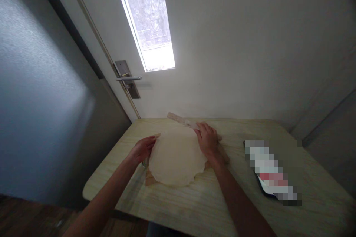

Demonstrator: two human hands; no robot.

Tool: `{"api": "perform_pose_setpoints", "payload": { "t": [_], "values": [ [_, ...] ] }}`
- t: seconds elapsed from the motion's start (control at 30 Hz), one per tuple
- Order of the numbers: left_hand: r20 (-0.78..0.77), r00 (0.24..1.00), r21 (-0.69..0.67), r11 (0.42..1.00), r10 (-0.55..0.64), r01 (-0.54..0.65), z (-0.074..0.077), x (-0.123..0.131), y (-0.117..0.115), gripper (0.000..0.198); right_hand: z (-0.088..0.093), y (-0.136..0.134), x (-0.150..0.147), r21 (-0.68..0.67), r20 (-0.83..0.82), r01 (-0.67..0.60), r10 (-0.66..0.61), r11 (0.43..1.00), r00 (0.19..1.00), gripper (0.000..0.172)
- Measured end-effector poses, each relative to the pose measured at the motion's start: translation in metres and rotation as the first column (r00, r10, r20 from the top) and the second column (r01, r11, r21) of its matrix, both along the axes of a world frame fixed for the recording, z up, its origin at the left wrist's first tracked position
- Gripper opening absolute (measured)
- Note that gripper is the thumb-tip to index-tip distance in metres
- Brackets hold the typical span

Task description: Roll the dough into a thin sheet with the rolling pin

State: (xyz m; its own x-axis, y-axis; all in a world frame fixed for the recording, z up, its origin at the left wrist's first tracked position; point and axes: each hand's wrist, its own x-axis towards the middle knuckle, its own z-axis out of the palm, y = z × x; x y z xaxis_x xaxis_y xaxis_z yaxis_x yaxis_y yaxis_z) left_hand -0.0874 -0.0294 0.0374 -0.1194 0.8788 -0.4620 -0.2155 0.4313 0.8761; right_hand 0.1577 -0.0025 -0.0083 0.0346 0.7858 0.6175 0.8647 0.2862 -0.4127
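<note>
A thin, round sheet of dough (176,157) with uneven edges lies over a wooden board (151,178), whose corners poke out beneath it. My left hand (144,149) is at the left edge, its fingers closed on the board's side beside the dough. At the far right of the sheet, my right hand (207,139) wraps around a wooden rolling pin (180,119) that slants across the dough's back edge. Part of the pin is hidden under that hand. A light brown wooden piece (224,153) shows beside my right wrist; its shape is partly covered.
The pale wooden table (133,200) stands against a white door (236,52) with a metal handle (129,78) and a narrow window (150,18). A phone-like dark-edged object (268,172), mostly blurred out, lies on the right. A grey panel (41,100) rises on the left.
</note>
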Motion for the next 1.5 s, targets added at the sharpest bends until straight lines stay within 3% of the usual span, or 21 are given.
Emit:
{"api": "perform_pose_setpoints", "payload": {
  "t": [0.17,0.27,0.47,0.63,0.8,0.9,0.97,1.03,1.1,1.17,1.23,1.27,1.37,1.5],
  "values": [
    [0.004,0.973,-0.072,0.971,-0.229,0.229,-0.007,-0.004,0.001,0.013,-0.005,0.003,0.001,0.076,-0.033,-0.004,0.006,0.997,0.999,0.027],
    [0.026,0.940,-0.103,0.934,-0.341,0.341,-0.009,-0.001,0.002,0.023,-0.006,0.004,0.003,0.117,-0.077,0.018,-0.009,0.993,0.997,0.029],
    [-0.002,0.919,-0.074,0.917,-0.394,0.393,0.001,0.013,0.000,0.035,-0.007,0.003,0.008,0.191,-0.182,0.099,-0.064,0.977,0.981,0.031],
    [-0.086,0.922,0.001,0.925,-0.377,0.379,0.030,0.029,0.004,0.025,-0.006,0.001,0.009,0.206,-0.249,0.118,-0.064,0.971,0.966,0.031],
    [-0.087,0.927,0.122,0.920,-0.364,0.373,0.081,0.064,0.001,0.009,-0.007,0.001,0.010,0.188,-0.290,0.132,-0.074,0.973,0.954,0.033],
    [-0.089,0.967,0.216,0.943,-0.238,0.252,0.107,0.075,-0.005,0.005,-0.007,0.002,0.010,0.176,-0.306,0.144,-0.085,0.974,0.948,0.034],
    [-0.025,0.995,0.291,0.952,-0.097,0.100,0.112,0.074,-0.014,0.007,-0.007,0.003,0.010,0.167,-0.308,0.141,-0.084,0.976,0.948,0.034],
    [0.070,0.997,0.294,0.954,0.045,-0.064,0.102,0.067,-0.027,0.013,-0.006,0.002,0.009,0.159,-0.316,0.137,-0.081,0.978,0.945,0.034],
    [0.130,0.974,0.208,0.955,0.187,-0.211,0.076,0.057,-0.045,0.019,-0.005,0.002,0.009,0.152,-0.326,0.136,-0.080,0.979,0.942,0.033],
    [0.178,0.962,-0.031,0.978,0.208,-0.206,0.044,0.049,-0.065,0.023,-0.004,0.002,0.008,0.151,-0.326,0.128,-0.072,0.980,0.943,0.032],
    [0.247,0.946,-0.350,0.930,0.210,-0.115,0.016,0.043,-0.082,0.026,-0.003,0.002,0.008,0.157,-0.323,0.113,-0.058,0.981,0.945,0.031],
    [0.261,0.941,-0.394,0.914,0.214,-0.098,0.006,0.041,-0.088,0.027,-0.003,0.002,0.008,0.158,-0.320,0.104,-0.049,0.982,0.946,0.031],
    [0.267,0.939,-0.378,0.920,0.216,-0.104,-0.006,0.040,-0.095,0.030,-0.003,0.002,0.009,0.152,-0.311,0.087,-0.036,0.985,0.950,0.031],
    [0.262,0.940,-0.365,0.924,0.220,-0.114,-0.004,0.042,-0.089,0.037,-0.003,0.001,0.008,0.135,-0.275,0.089,-0.049,0.987,0.960,0.031]
  ]
}}
